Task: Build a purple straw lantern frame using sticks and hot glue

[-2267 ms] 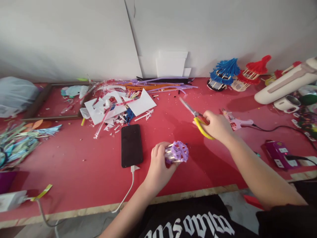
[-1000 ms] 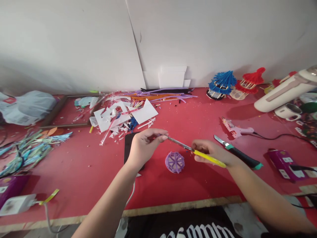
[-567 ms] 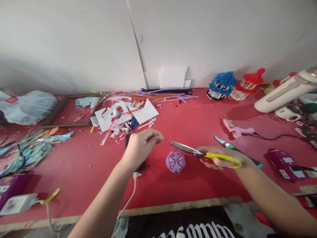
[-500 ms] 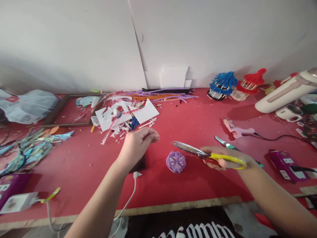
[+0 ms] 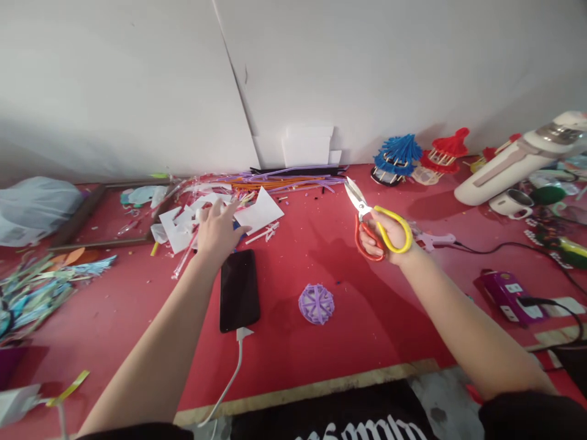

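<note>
My left hand reaches over the pile of white paper scraps with its fingers spread; nothing shows in it, though part of the pile under it is hidden. In my right hand is a pair of scissors with one red and one yellow handle, the blades slightly apart and pointing up and left. Between my arms a small round purple pipe-cleaner piece rests on the red table, its spoked top facing up. A black phone lies just below my left hand.
Purple, orange and black pipe cleaners lie along the wall. A blue-roofed model and a red-roofed model stand at the back right, near a white flask. A pink glue gun is partly hidden behind my right hand; its cord runs right.
The purple piece went from my left hand onto the table. My left hand then worked at the blade tips and moved to the paper pile, opening. The scissors swung upward and forward.
</note>
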